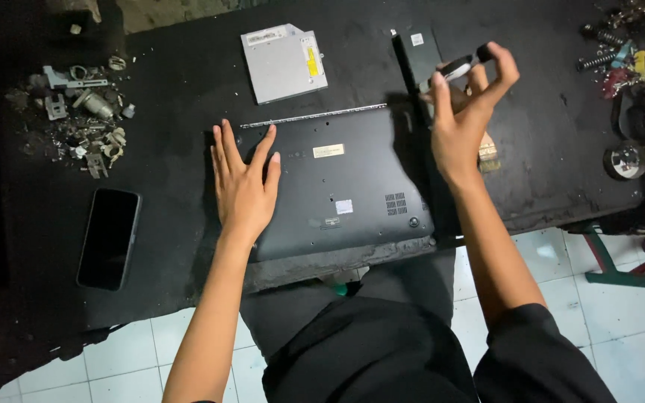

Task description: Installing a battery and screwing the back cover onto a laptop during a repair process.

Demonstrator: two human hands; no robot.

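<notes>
left hand (244,183) flat, fingers spread on upturned laptop (337,179) | right hand (466,112) fingers pinched small tool (460,67) at 1 o'clock | risk: laptop overhung tabletop (166,224) edge, could slip

Matt black plastic on the laptop base (337,186), brushed grey metal on the disc drive (281,63), glossy glass phone (108,237), rough dark worktop (166,149).

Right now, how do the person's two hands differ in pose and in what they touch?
The left hand lies flat, fingers spread, on the dark grey upturned laptop base; the right hand is raised beyond the laptop's right edge. The left hand holds nothing; the right hand pinches a small black-and-white tool in its fingertips. Both hands are bare, above the black worktable.
</notes>
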